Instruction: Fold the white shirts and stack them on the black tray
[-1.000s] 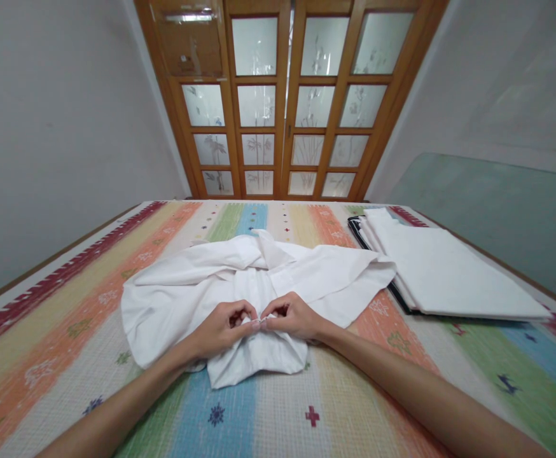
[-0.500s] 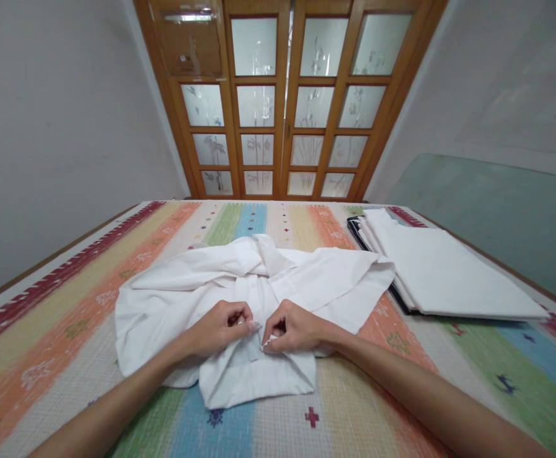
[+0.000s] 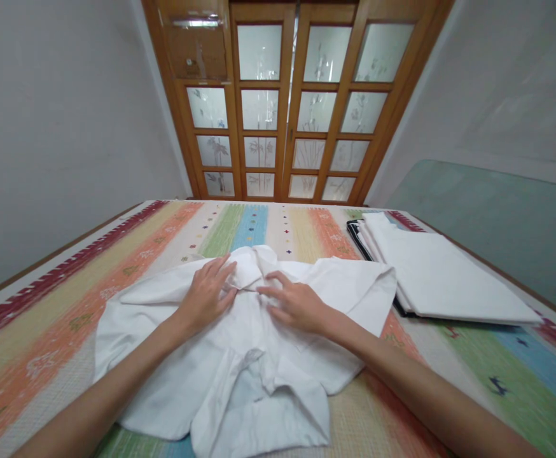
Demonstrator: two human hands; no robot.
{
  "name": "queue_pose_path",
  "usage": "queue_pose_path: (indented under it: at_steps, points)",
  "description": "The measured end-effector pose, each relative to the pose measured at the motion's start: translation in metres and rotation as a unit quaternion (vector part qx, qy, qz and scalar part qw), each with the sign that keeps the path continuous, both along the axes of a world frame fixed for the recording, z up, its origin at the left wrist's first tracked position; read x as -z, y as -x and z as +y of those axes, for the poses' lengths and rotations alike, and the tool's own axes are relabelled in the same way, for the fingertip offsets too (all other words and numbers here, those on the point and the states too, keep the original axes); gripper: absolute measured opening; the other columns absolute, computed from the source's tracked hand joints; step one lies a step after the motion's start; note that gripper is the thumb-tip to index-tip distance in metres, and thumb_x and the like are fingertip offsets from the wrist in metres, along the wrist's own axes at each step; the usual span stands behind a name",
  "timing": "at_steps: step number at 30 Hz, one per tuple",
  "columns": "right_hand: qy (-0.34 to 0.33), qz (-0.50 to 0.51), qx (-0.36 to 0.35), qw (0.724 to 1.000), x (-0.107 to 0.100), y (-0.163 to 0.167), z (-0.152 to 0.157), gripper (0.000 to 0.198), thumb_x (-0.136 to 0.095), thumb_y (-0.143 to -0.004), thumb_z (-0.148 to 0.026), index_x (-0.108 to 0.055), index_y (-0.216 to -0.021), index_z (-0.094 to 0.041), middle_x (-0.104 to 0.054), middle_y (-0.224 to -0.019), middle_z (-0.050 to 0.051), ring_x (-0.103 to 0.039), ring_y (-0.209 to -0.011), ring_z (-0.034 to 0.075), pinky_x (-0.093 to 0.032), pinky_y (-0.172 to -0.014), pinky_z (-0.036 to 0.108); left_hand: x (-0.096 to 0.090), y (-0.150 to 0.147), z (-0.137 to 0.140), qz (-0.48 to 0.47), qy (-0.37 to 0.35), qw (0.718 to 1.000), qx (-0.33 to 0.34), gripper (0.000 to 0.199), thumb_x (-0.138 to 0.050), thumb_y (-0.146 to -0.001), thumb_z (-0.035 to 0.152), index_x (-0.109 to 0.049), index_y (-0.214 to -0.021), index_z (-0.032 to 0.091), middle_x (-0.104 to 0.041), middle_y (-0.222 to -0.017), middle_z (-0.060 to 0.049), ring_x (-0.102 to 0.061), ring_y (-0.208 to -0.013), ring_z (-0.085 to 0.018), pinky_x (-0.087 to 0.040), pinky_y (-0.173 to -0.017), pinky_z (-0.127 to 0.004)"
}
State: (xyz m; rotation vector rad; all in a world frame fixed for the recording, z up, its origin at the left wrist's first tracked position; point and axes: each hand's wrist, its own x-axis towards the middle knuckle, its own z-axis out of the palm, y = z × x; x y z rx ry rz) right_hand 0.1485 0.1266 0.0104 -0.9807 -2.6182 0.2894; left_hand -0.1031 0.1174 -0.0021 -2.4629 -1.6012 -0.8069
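A white shirt (image 3: 173, 381) lies spread and rumpled on the striped cloth, its collar (image 3: 248, 264) at the far side and its loose lower part bunched toward me. My left hand (image 3: 208, 289) rests on the left of the collar, fingers stretched and slightly spread. My right hand (image 3: 294, 302) is just right of the collar, fingers apart, with the fingertips at the fabric near the front placket. Neither hand visibly grips the cloth. Part of the shirt is hidden under my hands and forearms.
A stack of folded white garments (image 3: 454, 273) with a dark edge lies at the right. The striped cloth (image 3: 34, 318) covers the surface. A pale green panel (image 3: 497, 210) leans along the right wall, and wooden glazed doors (image 3: 285, 140) stand at the back.
Both hands have let go of the fabric at the shirt's front and moved away from me to the collar, fingers opening. The shirt's near part has shifted closer to me.
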Motion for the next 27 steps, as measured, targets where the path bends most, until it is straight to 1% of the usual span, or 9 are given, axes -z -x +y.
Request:
queue_pose_path:
  at_steps: [2,3,6,9,14,18,21,23,27]
  points:
    - [-0.044,-0.011,0.084,0.995,0.009,-0.007,0.014,0.048,-0.057,-0.087,-0.027,-0.05,-0.134,-0.029,-0.037,-0.146,0.013,-0.063,-0.083,0.017,-0.045,-0.068,0.028,0.006,0.008,0.007,0.019,0.003,1.0,-0.022,0.04,-0.052,-0.087,0.038,-0.055,-0.122,0.019,-0.06,-0.125,-0.013,-0.049,-0.116,-0.03,-0.039,-0.096,-0.046]
    - [-0.051,-0.009,0.106,0.993,0.014,-0.01,0.021,0.044,-0.055,-0.088,-0.027,-0.052,-0.132,-0.027,-0.04,-0.144,0.014,-0.063,-0.083,0.017,-0.044,-0.067,0.027,0.007,0.013,0.011,0.02,0.007,1.0,-0.02,0.034,-0.05,-0.088,0.038,-0.059,-0.115,0.019,-0.065,-0.114,-0.012,-0.054,-0.107,-0.028,-0.042,-0.092,-0.044]
    - [-0.031,0.016,0.11,0.993,0.022,-0.017,0.035,0.023,-0.052,-0.091,-0.024,-0.065,-0.11,-0.02,-0.064,-0.112,0.011,-0.062,-0.08,0.017,-0.042,-0.068,0.026,0.002,0.025,0.018,-0.014,-0.014,1.0,-0.009,0.027,-0.04,-0.093,0.032,-0.063,-0.089,0.02,-0.068,-0.088,-0.008,-0.059,-0.088,-0.023,-0.046,-0.083,-0.036]
    - [-0.002,0.054,0.101,0.993,0.024,-0.018,0.041,0.013,-0.054,-0.087,-0.017,-0.065,-0.094,-0.019,-0.069,-0.086,0.005,-0.059,-0.07,0.015,-0.038,-0.066,0.024,-0.011,0.03,0.018,-0.057,-0.04,0.997,-0.027,0.027,-0.037,-0.093,0.03,-0.061,-0.085,0.019,-0.065,-0.086,-0.008,-0.06,-0.083,-0.02,-0.046,-0.079,-0.032]
    - [-0.04,0.092,0.113,0.989,0.011,-0.019,0.039,0.015,-0.053,-0.08,-0.01,-0.062,-0.088,-0.018,-0.066,-0.08,0.003,-0.055,-0.064,0.013,-0.034,-0.062,0.023,-0.022,0.029,0.011,-0.004,0.023,1.0,0.017,0.027,-0.055,-0.085,0.046,-0.061,-0.089,0.02,-0.065,-0.09,-0.007,-0.059,-0.084,-0.021,-0.045,-0.076,-0.031]
    - [-0.117,0.101,0.141,0.978,-0.009,-0.028,0.038,0.016,-0.051,-0.076,-0.01,-0.062,-0.083,-0.018,-0.064,-0.075,0.003,-0.055,-0.066,0.015,-0.032,-0.061,0.024,-0.018,0.028,0.008,0.061,0.055,0.996,0.029,0.022,-0.059,-0.082,0.04,-0.055,-0.071,0.021,-0.062,-0.075,-0.003,-0.058,-0.071,-0.018,-0.04,-0.065,-0.027]
    - [-0.172,0.094,0.155,0.968,-0.024,-0.04,0.043,0.013,-0.05,-0.077,-0.012,-0.062,-0.077,-0.018,-0.062,-0.07,0.003,-0.053,-0.063,0.016,-0.031,-0.059,0.025,-0.024,0.03,0.008,0.042,0.016,0.999,-0.028,0.022,-0.052,-0.086,0.035,-0.053,-0.07,0.021,-0.06,-0.069,-0.001,-0.055,-0.063,-0.016,-0.037,-0.06,-0.025]
    - [-0.204,0.098,0.166,0.96,-0.034,-0.05,0.047,0.013,-0.05,-0.076,-0.013,-0.061,-0.072,-0.018,-0.061,-0.067,0.003,-0.053,-0.061,0.016,-0.032,-0.06,0.025,-0.035,0.035,0.008,0.023,-0.042,0.994,-0.099,0.024,-0.048,-0.087,0.034,-0.051,-0.069,0.02,-0.058,-0.068,-0.001,-0.053,-0.061,-0.015,-0.035,-0.06,-0.025]
    - [-0.26,0.13,0.223,0.93,-0.051,-0.074,0.056,0.014,-0.049,-0.074,-0.014,-0.06,-0.068,-0.018,-0.061,-0.066,0.004,-0.055,-0.062,0.017,-0.036,-0.061,0.026,-0.06,0.058,0.007,0.008,-0.135,0.951,-0.28,0.022,-0.047,-0.086,0.033,-0.051,-0.071,0.019,-0.057,-0.067,-0.003,-0.053,-0.064,-0.016,-0.034,-0.061,-0.025]
